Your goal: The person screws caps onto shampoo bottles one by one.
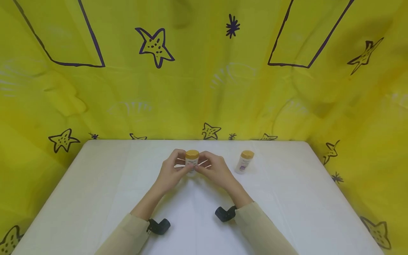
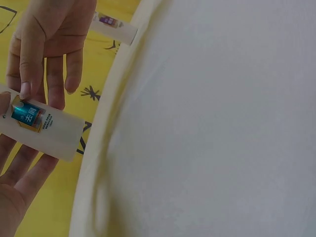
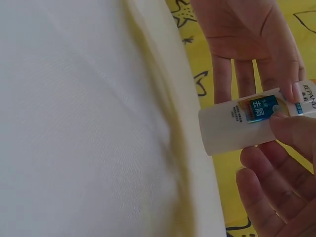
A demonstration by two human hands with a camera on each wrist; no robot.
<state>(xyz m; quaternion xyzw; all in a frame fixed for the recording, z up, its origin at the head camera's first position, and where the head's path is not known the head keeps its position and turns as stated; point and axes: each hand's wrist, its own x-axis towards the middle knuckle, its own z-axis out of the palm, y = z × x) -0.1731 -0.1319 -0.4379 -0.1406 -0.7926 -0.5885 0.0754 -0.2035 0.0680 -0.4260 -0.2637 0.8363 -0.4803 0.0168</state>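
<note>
Both hands hold one small white shampoo bottle with a yellow cap, upright over the far middle of the table. My left hand grips it from the left, and my right hand grips it from the right. Each thumb lies across the near side while the other fingers reach round behind. A blue-green label marks the bottle's front in the right wrist view, with the bottom end free of the fingers. To the right of my right hand stands a second white bottle, also yellow-capped, with a purple mark on its label.
A white cloth covers the table, whose far edge lies just beyond the bottles. Behind and at both sides hangs a yellow curtain with drawn stars. Black wrist cameras jut inward from both sleeves.
</note>
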